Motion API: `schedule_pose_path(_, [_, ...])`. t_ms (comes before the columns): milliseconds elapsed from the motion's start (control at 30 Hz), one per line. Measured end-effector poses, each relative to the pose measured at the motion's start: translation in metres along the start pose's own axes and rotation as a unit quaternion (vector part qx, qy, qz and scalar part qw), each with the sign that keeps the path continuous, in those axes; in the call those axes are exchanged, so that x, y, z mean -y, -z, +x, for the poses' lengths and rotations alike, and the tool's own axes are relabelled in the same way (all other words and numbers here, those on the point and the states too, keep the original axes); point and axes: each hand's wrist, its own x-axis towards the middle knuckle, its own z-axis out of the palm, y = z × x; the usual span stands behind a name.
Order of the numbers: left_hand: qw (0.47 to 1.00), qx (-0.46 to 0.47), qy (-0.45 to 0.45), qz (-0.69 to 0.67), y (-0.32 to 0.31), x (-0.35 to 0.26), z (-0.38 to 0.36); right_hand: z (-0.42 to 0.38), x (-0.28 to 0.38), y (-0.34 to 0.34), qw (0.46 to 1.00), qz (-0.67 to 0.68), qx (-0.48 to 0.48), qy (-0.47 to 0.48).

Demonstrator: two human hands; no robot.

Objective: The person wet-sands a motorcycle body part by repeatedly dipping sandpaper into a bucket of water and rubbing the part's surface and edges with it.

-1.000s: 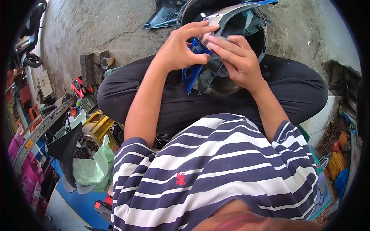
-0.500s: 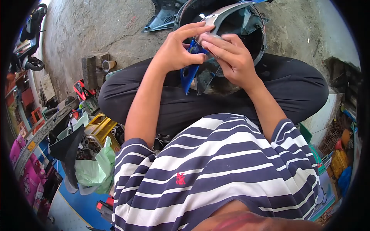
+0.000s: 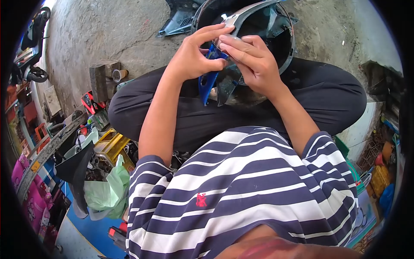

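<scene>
A curved plastic panel [image 3: 248, 16], silver-grey on its upper arm and blue at its pointed lower end [image 3: 208, 84], is held up over a dark round tub [image 3: 293, 45] between my legs. My left hand [image 3: 187, 58] grips it from the left, fingers on the silver part and thumb lower down. Against the same area my right hand [image 3: 260, 64] is closed, its fingers pressed together on the panel near its bend. Whether anything small lies under the right fingertips cannot be seen. Below the hands hangs a dark pointed piece [image 3: 226, 90], partly hidden.
Another dark plastic panel [image 3: 179, 19] lies on the concrete floor beyond the tub. To the left are a wooden block [image 3: 98, 82], a cup [image 3: 120, 75], a yellow part [image 3: 111, 144] and a green plastic bag [image 3: 108, 190]. Assorted parts crowd the right edge [image 3: 379, 177].
Both hands and the panel have shifted slightly left in view, along with the tub. The grip looks the same; the right fingers have moved slightly on the panel.
</scene>
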Motion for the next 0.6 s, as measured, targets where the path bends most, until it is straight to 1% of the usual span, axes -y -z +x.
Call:
schedule_pose_path(33, [1.000,0.002,-0.019,0.019,0.001,-0.001,-0.001,-0.003,0.003,0.002,1.000,-0.012,-0.003,-0.002])
schedule_pose_path(133, [0.999,0.010,0.019,0.043,0.002,-0.014,-0.002,-0.019,0.004,0.008,1.000,-0.005,-0.002,-0.012])
schedule_pose_path(300, [1.000,0.005,-0.013,0.017,0.003,0.000,-0.001,-0.001,0.003,-0.002,1.000,0.006,-0.011,-0.010])
schedule_pose_path(400, [0.999,0.020,0.028,0.029,0.005,-0.013,-0.002,-0.018,0.002,0.005,1.000,-0.005,-0.010,-0.007])
schedule_pose_path(433, [0.999,0.019,0.027,0.032,0.004,-0.013,-0.001,-0.018,0.002,0.005,1.000,0.002,-0.012,-0.010])
schedule_pose_path(533, [1.000,0.007,-0.022,0.016,0.002,0.000,0.001,-0.002,0.002,-0.003,1.000,0.009,-0.018,-0.013])
schedule_pose_path(567, [1.000,0.011,-0.016,-0.001,0.003,0.000,0.000,-0.002,0.002,-0.004,1.000,0.008,-0.020,-0.011])
schedule_pose_path(600, [1.000,0.017,0.000,0.011,0.005,-0.006,0.000,-0.006,0.003,-0.003,1.000,0.007,-0.022,-0.014])
